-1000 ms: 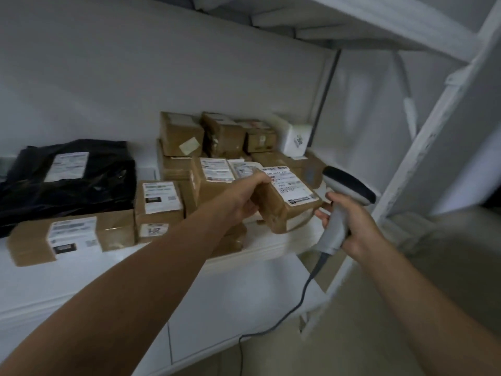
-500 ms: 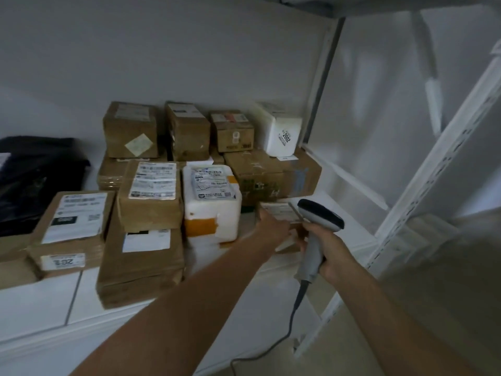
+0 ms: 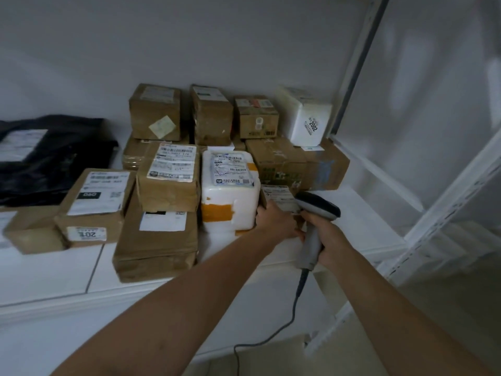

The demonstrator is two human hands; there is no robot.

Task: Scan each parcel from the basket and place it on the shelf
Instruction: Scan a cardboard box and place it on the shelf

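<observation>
Head view shows the left hand (image 3: 276,221) gripping a brown parcel (image 3: 279,198) that sits on the shelf (image 3: 360,213), just beside the white foam box (image 3: 230,191) with orange tape. The right hand (image 3: 328,240) has its fingers wrapped round the scanner (image 3: 317,207) handle. A white box (image 3: 309,120) at the back reads "2002"; a brown box (image 3: 92,210) has a label reading "201", upside down.

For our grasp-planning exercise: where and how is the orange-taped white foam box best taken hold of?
Probably from the front: the foam box is hemmed in by a brown parcel and the left hand, so grip across its free top and taped front face.
</observation>
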